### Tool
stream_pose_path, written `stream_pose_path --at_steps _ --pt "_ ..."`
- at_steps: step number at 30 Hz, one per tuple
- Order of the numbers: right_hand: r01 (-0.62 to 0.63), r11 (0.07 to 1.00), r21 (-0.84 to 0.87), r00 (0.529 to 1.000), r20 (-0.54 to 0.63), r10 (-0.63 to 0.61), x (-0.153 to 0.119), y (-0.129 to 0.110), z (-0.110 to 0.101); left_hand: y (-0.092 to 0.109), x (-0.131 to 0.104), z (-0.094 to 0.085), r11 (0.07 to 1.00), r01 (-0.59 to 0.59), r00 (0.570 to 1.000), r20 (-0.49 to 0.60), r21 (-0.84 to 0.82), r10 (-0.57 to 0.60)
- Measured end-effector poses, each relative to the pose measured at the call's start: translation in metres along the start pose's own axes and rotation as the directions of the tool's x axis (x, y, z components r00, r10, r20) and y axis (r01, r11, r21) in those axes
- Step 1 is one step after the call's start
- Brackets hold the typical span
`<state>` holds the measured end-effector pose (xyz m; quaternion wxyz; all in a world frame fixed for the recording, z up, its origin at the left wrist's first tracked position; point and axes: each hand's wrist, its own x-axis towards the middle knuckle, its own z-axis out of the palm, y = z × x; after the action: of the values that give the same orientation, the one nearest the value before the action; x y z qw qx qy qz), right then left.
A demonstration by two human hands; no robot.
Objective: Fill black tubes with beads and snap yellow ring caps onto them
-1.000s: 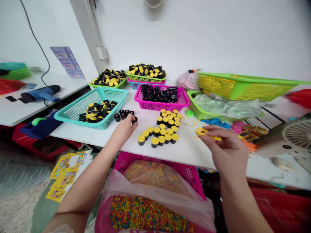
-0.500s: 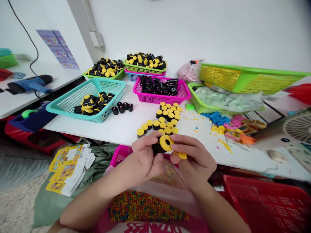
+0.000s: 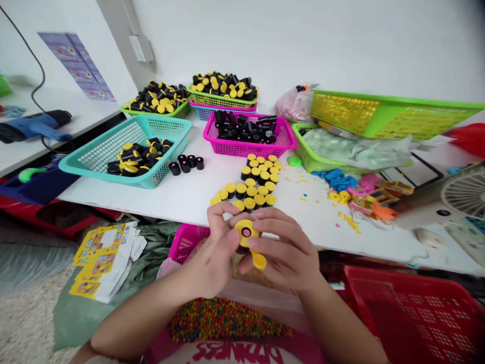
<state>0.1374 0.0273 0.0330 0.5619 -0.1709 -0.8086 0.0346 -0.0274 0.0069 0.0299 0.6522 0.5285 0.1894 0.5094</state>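
Left hand (image 3: 212,259), right hand (image 3: 291,248) around cap (image 3: 247,223)

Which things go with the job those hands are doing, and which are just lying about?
Probably for the job:
yellow cap in the left hand and right hand
loose black cylinders
yellow-topped cylinders

Probably just lying about:
blue tool
fan
printed yellow card

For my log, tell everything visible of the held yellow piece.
The plastic-looking yellow piece is a round disc with a central hole and a rounded tab at lower right. It faces the camera, over a dark cylinder whose pink centre shows through the hole. The left hand and right hand both touch it.
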Motion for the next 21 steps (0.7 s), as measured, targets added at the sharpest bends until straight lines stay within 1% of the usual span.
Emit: stream_pose_path --at_steps 2,3,5,9,11,13,14,15,16,17,18,19,20,21 --pt "0.012 1.000 -0.007 0.999 0.034 -0.012 0.000 0.000 0.003 0.001 0.001 0.001 0.958 0.123 0.992 0.004 -0.259 -0.127" --pt "0.001 1.000 -0.013 0.999 0.045 0.000 0.000 -0.001 0.004 0.003 0.002 0.002 0.921 0.179 0.982 0.010 -0.346 -0.187" --pt "-0.024 0.999 -0.025 0.998 0.060 0.026 -0.002 -0.003 0.006 0.007 0.006 0.005 0.856 0.252 0.961 0.011 -0.452 -0.277" --pt "-0.111 0.994 -0.010 0.993 0.039 0.112 -0.007 -0.009 0.007 0.013 0.013 0.014 0.779 0.303 0.930 -0.007 -0.549 -0.366" --pt "-0.150 0.989 -0.002 0.988 0.025 0.150 -0.009 -0.012 0.008 0.014 0.013 0.019 0.751 0.331 0.911 -0.012 -0.571 -0.411" --pt "-0.165 0.986 0.001 0.986 -0.009 0.165 -0.010 -0.014 0.008 0.012 0.013 0.023 0.744 0.351 0.893 -0.036 -0.568 -0.449" --pt "-0.179 0.984 0.009 0.984 -0.015 0.179 -0.010 -0.014 0.007 0.010 0.012 0.023 0.755 0.350 0.889 -0.056 -0.554 -0.454" --pt "-0.207 0.978 0.028 0.978 -0.001 0.207 -0.010 -0.014 0.005 0.006 0.011 0.022 0.778 0.339 0.895 -0.072 -0.529 -0.439" --pt "-0.253 0.965 0.063 0.967 0.038 0.251 -0.009 -0.013 0.003 0.002 0.009 0.020 0.818 0.306 0.915 -0.087 -0.487 -0.393" --pt "-0.306 0.945 0.115 0.951 0.087 0.297 -0.007 -0.012 0.000 -0.002 0.008 0.017 0.872 0.253 0.942 -0.098 -0.419 -0.320" --pt "-0.350 0.918 0.187 0.935 0.128 0.330 -0.006 -0.010 -0.003 -0.007 0.006 0.014 0.933 0.177 0.969 -0.109 -0.315 -0.221" --pt "-0.377 0.885 0.273 0.926 0.145 0.350 -0.005 -0.008 -0.005 -0.011 0.005 0.009 0.982 0.094 0.988 -0.106 -0.163 -0.112" --pt "-0.390 0.847 0.362 0.921 0.137 0.365 -0.004 -0.006 -0.006 -0.013 0.004 0.004 0.999 0.012 0.997 -0.075 0.041 -0.009" --pt "-0.393 0.805 0.445 0.916 0.108 0.387 -0.004 -0.004 -0.006 -0.014 0.004 0.000 0.961 -0.077 0.996 -0.016 0.266 0.084"
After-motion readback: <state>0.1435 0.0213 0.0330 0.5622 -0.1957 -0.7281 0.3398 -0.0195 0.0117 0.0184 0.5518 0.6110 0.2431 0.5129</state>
